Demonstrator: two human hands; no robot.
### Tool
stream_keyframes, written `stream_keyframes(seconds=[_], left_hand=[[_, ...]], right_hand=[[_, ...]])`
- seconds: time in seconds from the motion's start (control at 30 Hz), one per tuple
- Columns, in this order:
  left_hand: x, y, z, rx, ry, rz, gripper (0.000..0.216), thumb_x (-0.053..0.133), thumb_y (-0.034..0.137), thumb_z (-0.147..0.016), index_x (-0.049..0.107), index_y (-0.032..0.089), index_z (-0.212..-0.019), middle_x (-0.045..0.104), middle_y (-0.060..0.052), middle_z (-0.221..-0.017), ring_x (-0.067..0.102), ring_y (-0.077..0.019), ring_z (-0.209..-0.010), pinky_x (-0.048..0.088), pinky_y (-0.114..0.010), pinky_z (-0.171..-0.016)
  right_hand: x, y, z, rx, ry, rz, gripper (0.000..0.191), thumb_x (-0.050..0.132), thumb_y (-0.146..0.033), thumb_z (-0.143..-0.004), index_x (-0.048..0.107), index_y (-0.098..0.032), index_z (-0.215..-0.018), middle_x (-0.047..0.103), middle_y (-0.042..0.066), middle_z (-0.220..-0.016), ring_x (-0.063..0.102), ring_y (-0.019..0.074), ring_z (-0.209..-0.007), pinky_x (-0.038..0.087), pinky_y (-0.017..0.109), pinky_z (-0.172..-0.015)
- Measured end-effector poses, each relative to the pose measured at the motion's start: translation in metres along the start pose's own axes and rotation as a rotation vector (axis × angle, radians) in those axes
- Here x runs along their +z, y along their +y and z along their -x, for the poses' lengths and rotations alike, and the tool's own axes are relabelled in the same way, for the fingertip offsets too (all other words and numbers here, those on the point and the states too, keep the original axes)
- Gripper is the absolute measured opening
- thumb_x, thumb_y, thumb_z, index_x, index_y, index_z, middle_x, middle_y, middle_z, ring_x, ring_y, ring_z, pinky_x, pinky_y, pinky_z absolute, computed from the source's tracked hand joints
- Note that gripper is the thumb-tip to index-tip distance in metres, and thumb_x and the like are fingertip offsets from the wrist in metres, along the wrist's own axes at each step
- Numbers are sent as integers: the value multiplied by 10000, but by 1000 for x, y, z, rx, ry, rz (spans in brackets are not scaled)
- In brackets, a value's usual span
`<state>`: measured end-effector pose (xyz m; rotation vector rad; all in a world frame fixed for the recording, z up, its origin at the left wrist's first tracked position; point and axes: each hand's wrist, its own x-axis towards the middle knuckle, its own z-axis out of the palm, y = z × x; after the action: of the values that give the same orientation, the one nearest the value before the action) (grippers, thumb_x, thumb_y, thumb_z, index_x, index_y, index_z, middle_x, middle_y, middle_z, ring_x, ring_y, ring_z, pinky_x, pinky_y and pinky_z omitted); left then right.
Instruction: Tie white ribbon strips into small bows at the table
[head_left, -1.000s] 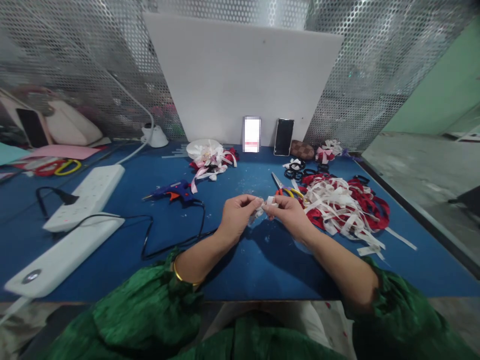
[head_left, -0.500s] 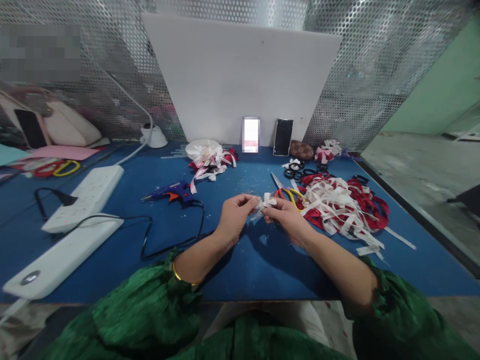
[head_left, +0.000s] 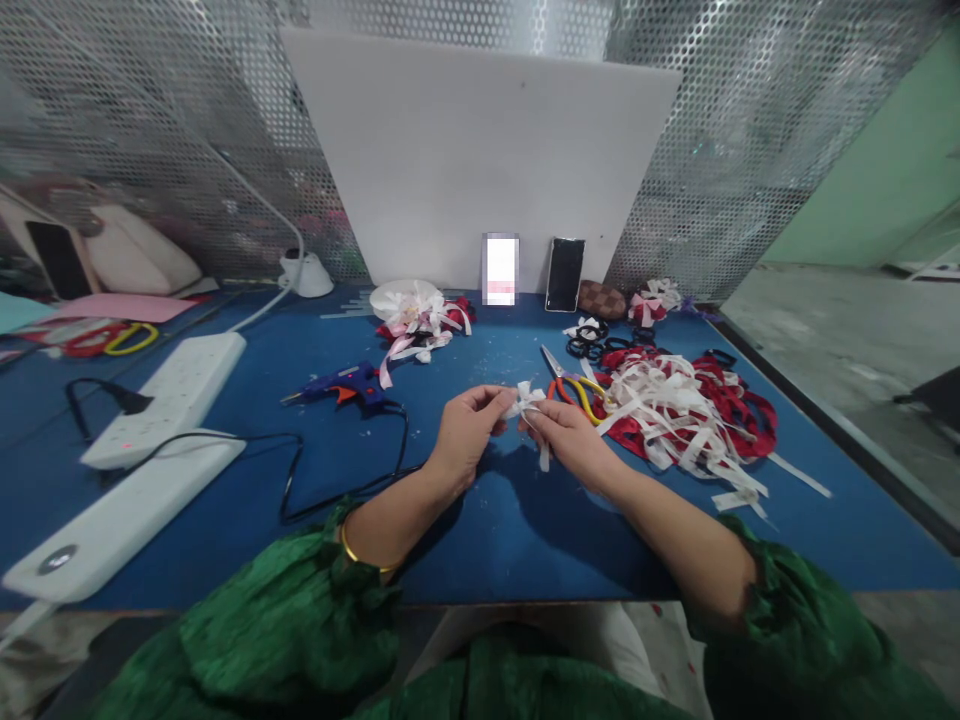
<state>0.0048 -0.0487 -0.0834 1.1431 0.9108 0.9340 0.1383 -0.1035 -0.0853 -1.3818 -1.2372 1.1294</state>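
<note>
As the white bow (head_left: 527, 396) sits over the blue table (head_left: 487, 545), pinched by both our left hand (head_left: 466, 432) and our right hand (head_left: 574, 437), its loose tail (head_left: 544, 459) points down toward us, beside the right, farther from the left.

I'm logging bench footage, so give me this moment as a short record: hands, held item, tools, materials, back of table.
Left hand: pinching one side of the held item
Right hand: pinching its other side
Held item: white ribbon piece, one tail hanging down
Tools: blue glue gun, lying left of the hands; scissors, just beyond the right hand
Materials: white and red ribbon pile, on the right
Back of table: lit phone and dark phone, before a white board
</note>
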Motion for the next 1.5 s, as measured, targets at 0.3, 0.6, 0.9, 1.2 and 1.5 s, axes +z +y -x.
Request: stream_keyframes(seconds=[0.3, 0.6, 0.9, 1.2, 1.5], left_hand=[[0, 0, 2, 37, -123, -150, 309, 684, 442, -680, 660, 135, -650, 513, 15, -502, 411, -69, -448, 322, -197, -446], [-9, 12, -3, -165, -222, -84, 299, 753, 372, -584, 580, 130, -559, 458, 43, -463, 350, -37, -417, 243, -172, -409], [-13, 15, -6, -134, -258, -131, 303, 718, 403, -632, 597, 128, -593, 447, 48, -455, 348, -40, -418, 238, -180, -423], [-9, 9, -5, -86, -292, -103, 379, 660, 493, -689, 560, 139, -598, 434, 47, -466, 352, -57, -431, 242, -198, -433], [-7, 9, -3, -4, -199, -130, 247, 697, 347, -669, 605, 118, -669, 475, 43, -487, 376, -55, -457, 283, -180, -455]], right_hand=[[-4, 9, 2, -241, -10, 507, 287, 387, -340, -908, 523, -192, -703, 460, -20, -589, 404, 111, -542, 282, 238, -538], [-1, 0, 12, -503, -57, 1077, 260, 339, -253, -936, 516, -162, -769, 558, 30, -651, 462, 132, -574, 241, 264, -555], [4, 1, 14, -472, 53, 1121, 304, 289, -239, -952, 520, -165, -769, 584, 31, -663, 505, 129, -582, 250, 259, -552], [-2, 4, 10, -412, 95, 951, 290, 310, -279, -947, 509, -183, -760, 568, 16, -664, 518, 132, -619, 285, 239, -579], [3, 1, 4, -245, -38, 364, 361, 396, -442, -903, 574, -165, -755, 581, 25, -750, 520, 149, -731, 366, 262, -682]])
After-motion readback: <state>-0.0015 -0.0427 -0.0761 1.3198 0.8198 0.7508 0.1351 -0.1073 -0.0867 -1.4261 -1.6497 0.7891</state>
